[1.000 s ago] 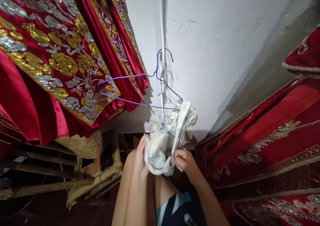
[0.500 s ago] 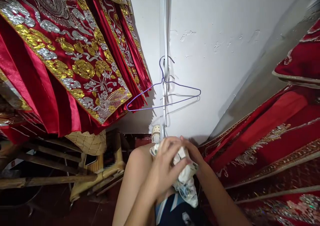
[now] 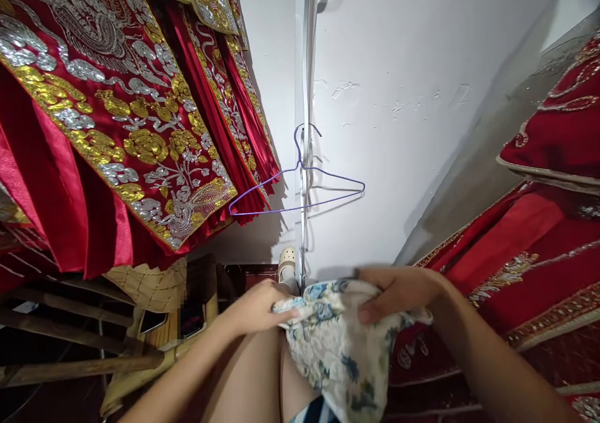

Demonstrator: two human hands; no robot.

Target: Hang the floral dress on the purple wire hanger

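Observation:
A white cloth with blue and green flowers (image 3: pixel 347 354) hangs over my lap, spread between both hands. My left hand (image 3: pixel 262 307) pinches its upper left edge, thumb on top. At the upper right, my right hand (image 3: pixel 403 292) grips the fabric with the thumb in front and the fingers behind. Whether the cloth is a garment or some other piece, I cannot tell. Beyond the hands, a bare purple wire hanger (image 3: pixel 300 209) hangs by its hook near a white upright strip (image 3: pixel 304 54) against the wall.
Red sequinned garments (image 3: pixel 154 148) hang at the left, and more beaded red fabric (image 3: pixel 529 235) hangs at the right. A bamboo chair (image 3: pixel 84 363) stands at lower left, with a phone (image 3: pixel 154 320) on a bamboo surface. A cream clog (image 3: pixel 287 257) shows below the hanger.
My hands have moved apart, left and right. The cloth, bunched up between them before, is now opened out and hangs down. The view has shifted slightly.

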